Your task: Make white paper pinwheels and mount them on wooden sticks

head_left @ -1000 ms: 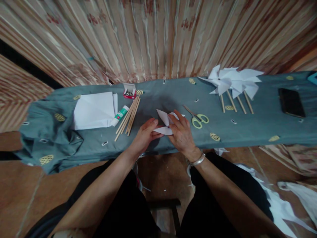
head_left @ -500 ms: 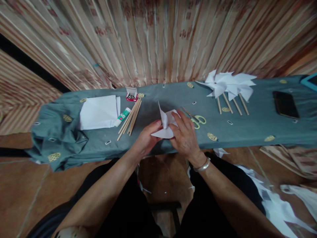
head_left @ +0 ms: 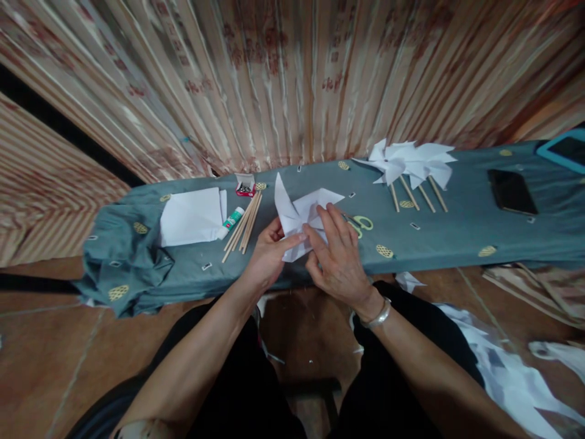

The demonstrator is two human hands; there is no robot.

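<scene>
Both hands hold a folded white paper piece (head_left: 299, 213) lifted just above the near edge of the cloth-covered bench (head_left: 457, 235). My left hand (head_left: 267, 256) pinches its lower left part, thumb on top. My right hand (head_left: 336, 256) grips its right side with the fingers curled over it. One paper flap stands upright and another points right. Yellow-handled scissors (head_left: 361, 224) lie just right of my right hand. A bundle of wooden sticks (head_left: 242, 222) lies left of my left hand.
White paper sheets (head_left: 192, 216), a glue tube (head_left: 231, 221) and a small red box of pins (head_left: 244, 186) lie at the left. Finished paper pinwheels on sticks (head_left: 411, 164) lie at the right, then a black phone (head_left: 510, 191). Paper scraps litter the floor at the lower right.
The paper piece has been raised off the cloth and its flaps have opened upward. Both hands have moved up with it, and the camera view has shifted slightly.
</scene>
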